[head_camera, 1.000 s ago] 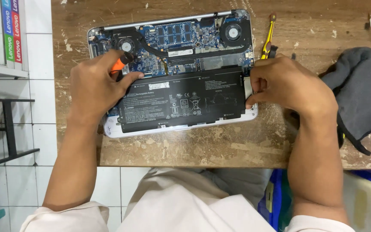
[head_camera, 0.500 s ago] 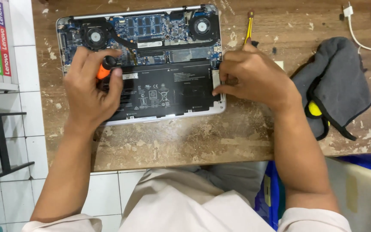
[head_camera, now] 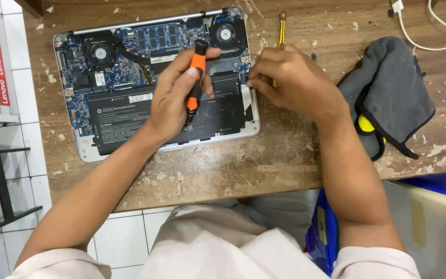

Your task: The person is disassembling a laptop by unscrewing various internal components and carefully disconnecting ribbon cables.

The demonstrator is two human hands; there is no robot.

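An opened laptop lies bottom-up on the worn wooden table, showing its blue circuit board, two fans and a black battery. My left hand grips an orange and black screwdriver upright over the battery's right part, its tip pointing down. My right hand rests at the laptop's right edge, fingertips pinched together at the casing rim; I cannot tell whether anything small is between them.
A yellow-handled tool lies on the table behind my right hand. A grey cloth with something yellow under it sits at the right. White cables run at the far right. A blue and white bin stands below the table edge.
My left hand has shifted right along the laptop and raised the screwdriver upright over the battery. The right hand stays at the laptop's right edge. The camera view has moved.
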